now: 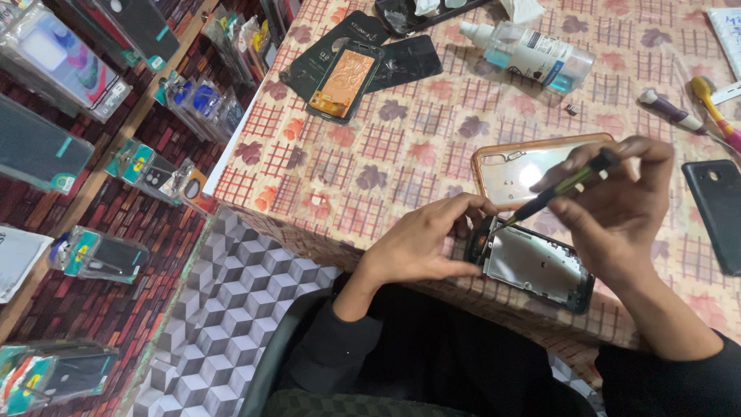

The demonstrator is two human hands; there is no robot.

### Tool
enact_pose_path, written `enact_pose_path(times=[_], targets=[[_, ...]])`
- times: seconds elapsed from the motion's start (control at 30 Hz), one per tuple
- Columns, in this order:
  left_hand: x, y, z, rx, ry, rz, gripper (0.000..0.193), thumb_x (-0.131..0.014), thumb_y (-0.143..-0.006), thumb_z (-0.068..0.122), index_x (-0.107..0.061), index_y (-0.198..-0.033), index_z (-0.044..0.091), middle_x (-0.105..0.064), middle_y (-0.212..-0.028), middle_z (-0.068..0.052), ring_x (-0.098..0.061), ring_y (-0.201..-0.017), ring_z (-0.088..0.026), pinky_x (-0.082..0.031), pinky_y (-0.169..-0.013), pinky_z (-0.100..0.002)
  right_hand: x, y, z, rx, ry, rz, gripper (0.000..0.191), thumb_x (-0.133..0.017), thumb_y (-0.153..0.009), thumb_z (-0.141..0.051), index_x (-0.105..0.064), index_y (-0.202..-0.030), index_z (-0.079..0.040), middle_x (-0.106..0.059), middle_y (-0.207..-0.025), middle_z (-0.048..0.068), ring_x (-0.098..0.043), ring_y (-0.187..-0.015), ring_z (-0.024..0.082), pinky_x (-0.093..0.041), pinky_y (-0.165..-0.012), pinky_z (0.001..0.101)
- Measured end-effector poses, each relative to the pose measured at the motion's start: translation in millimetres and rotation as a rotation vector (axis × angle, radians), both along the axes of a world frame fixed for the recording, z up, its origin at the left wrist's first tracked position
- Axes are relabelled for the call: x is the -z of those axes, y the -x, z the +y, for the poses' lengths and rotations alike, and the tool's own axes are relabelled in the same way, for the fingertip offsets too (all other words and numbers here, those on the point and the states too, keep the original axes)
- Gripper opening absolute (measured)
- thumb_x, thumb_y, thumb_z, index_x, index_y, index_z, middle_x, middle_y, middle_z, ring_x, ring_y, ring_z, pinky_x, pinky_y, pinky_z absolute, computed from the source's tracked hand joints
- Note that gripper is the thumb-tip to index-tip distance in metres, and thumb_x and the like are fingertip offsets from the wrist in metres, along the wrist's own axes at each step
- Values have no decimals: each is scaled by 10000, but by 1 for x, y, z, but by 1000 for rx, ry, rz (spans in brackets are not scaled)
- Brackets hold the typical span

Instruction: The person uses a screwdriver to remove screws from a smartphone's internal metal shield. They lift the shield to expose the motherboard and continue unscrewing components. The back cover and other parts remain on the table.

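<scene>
An opened phone (540, 266) with its silver inner frame showing lies near the table's front edge. My left hand (424, 243) grips its left end, thumb and fingers pinching the corner. In my right hand (617, 201) is a thin screwdriver (563, 185) with a black and yellow-green handle. Its tip points down at the phone's top left corner. A clear phone case with an orange rim (525, 166) lies just behind the phone.
On the patterned tablecloth (370, 154) lie a phone with a copper-coloured back (345, 81), a cracked black panel (405, 62), a clear spray bottle (532, 54), other screwdrivers (679, 112), a small screw (572, 110) and a black back cover (718, 212). Packaged phone cases (147, 174) hang at left.
</scene>
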State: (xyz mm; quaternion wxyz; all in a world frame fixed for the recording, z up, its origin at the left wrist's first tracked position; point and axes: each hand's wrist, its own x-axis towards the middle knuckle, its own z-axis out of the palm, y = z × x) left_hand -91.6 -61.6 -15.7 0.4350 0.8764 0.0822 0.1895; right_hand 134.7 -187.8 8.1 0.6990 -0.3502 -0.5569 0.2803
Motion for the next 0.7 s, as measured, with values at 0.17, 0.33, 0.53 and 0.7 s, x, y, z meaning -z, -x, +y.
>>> enact_pose_path(times=[0.17,0.33,0.53,0.7], targets=[[-2,6,1,5,106,-18,688,-854,-811,227,-529,-1409,126,-720,-1056,-30,-737,-944,-159,-613,-840,-320,-7,-7,1,96,107,186,559,-712,-1047,108,-371,-1405,-153,-589,-1133,92,-635,-1090,193,-589,-1004,353],[-9,9,2,9,260,-26,622,-812,-856,113,-533,-1411,125,-742,-1000,-17,-725,-859,-102,-596,-741,-270,-12,-8,6,112,188,394,613,-650,-990,141,-351,-1442,-146,-557,-1189,77,-651,-1138,215,-612,-1078,416],[-23,10,13,-31,537,4,625,-778,-836,15,-541,-1402,130,-687,-865,0,-675,-696,-80,-552,-597,-264,-9,-21,20,134,209,456,596,-583,-1010,177,-340,-1467,-118,-558,-1297,117,-652,-1178,224,-613,-1149,453],[-32,-14,32,-114,332,-56,609,-785,-840,-12,-538,-1379,125,-686,-926,-12,-699,-840,-116,-603,-718,-277,-4,-31,30,154,269,476,585,-567,-979,145,-374,-1469,-110,-592,-1253,128,-676,-1103,242,-622,-1030,421]])
